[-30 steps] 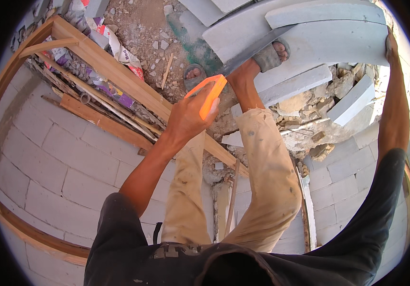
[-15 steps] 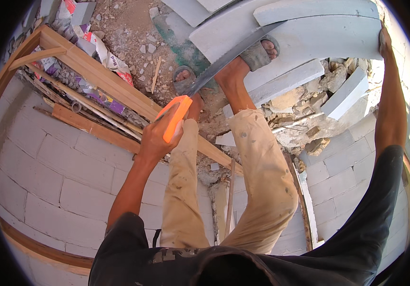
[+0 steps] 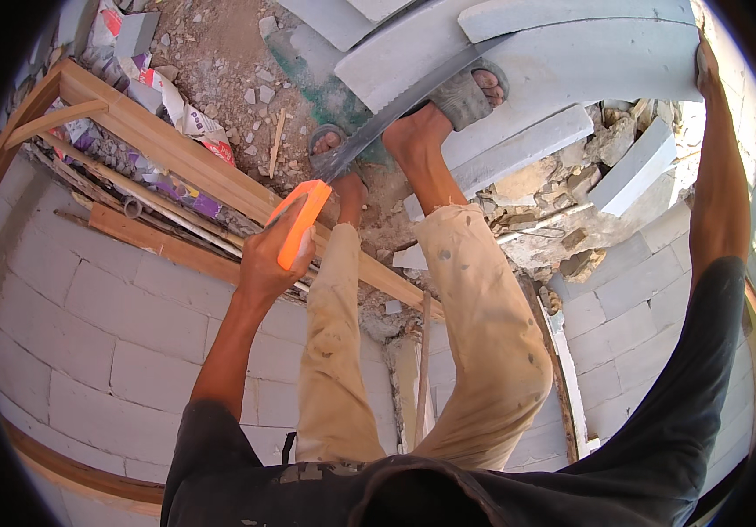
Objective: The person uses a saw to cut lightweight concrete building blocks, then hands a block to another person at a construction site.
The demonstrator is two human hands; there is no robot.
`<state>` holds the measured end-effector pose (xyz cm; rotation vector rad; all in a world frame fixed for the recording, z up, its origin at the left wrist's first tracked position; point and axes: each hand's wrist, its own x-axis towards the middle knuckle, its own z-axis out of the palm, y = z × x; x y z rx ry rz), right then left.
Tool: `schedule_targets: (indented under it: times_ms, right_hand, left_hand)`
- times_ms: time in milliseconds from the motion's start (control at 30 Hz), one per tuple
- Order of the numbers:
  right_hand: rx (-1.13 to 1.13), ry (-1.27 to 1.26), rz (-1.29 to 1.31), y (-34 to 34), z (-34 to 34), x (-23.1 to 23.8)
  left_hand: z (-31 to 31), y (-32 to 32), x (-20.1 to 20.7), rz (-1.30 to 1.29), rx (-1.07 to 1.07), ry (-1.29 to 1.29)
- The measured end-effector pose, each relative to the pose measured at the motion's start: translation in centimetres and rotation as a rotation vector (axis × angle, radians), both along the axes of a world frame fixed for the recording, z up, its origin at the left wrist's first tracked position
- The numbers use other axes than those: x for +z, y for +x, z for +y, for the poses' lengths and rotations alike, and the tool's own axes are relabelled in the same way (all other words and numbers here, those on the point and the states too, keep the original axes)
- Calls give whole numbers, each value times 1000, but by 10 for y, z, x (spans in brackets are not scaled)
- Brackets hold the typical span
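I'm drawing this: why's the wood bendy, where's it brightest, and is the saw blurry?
Head view: the fisheye lens bends the wooden frame, most near the rim; head view: the strongest glare is at upper right, beside the right hand; head view: the saw in the left hand looks fairly clear.

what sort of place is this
Most likely a building or renovation site: broken rubble lies among pale blocks, a bare wooden frame is at the left, and a handsaw reaches a large grey slab.

Orange saw handle; pale-grey block; beige trousers.
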<state>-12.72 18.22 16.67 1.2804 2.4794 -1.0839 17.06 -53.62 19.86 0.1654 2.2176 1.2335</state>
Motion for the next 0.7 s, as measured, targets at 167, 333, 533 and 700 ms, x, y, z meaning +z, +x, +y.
schedule_targets:
  times_ms: [167,333,533,700]
  right_hand:
    - [-18,-20,-14,2,4,-3]
    - [-4,-15,-10,6,6,-6]
    - [-34,-7,-3,14,10,-6]
    - [-35,-18,10,16,14,-7]
  left_hand:
    - [44,-23,-31,-67,-46,29]
    - [-2,5,-12,-7,-14,9]
    - [39,-30,-19,-31,-60,13]
    - [-16,7,-12,-26,-56,-13]
